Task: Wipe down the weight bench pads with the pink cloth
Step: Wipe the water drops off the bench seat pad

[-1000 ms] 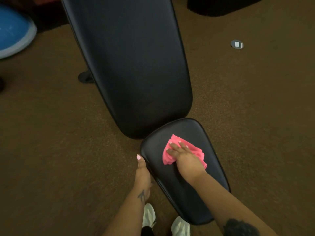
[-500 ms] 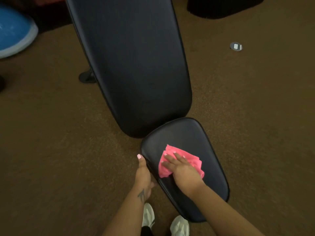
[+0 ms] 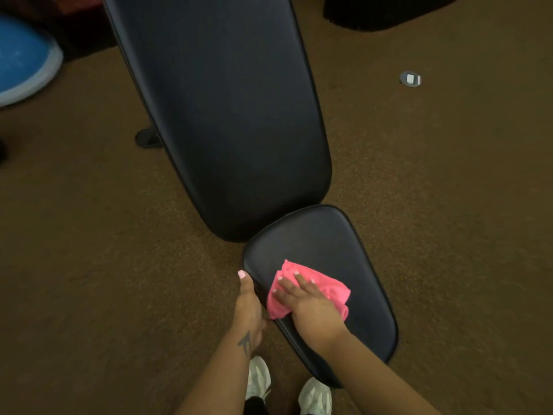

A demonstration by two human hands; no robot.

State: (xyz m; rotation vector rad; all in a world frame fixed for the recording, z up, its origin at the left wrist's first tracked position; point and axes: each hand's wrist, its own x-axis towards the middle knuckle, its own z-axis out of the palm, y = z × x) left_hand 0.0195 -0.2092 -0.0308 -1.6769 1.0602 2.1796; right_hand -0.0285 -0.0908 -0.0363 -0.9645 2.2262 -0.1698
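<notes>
The weight bench has a long black back pad [image 3: 221, 115] and a smaller black seat pad [image 3: 335, 244] below it. A crumpled pink cloth [image 3: 335, 290] lies on the seat pad near its left edge. My right hand [image 3: 308, 304] presses flat on the cloth with fingers spread and straight. My left hand [image 3: 248, 307] holds the seat pad's left edge, thumb lying along the rim; its fingers are hidden under the pad.
Brown carpet [image 3: 89, 265] surrounds the bench. A blue and white object [image 3: 24, 61] sits at the far left, a dark object [image 3: 386, 10] at the top right, a small round silver floor plate [image 3: 410, 79] to the right. My white shoes [image 3: 314, 395] stand below the seat.
My right hand has slid the pink cloth down and leftward across the seat pad, toward its left edge. My left hand has stayed on the pad's edge.
</notes>
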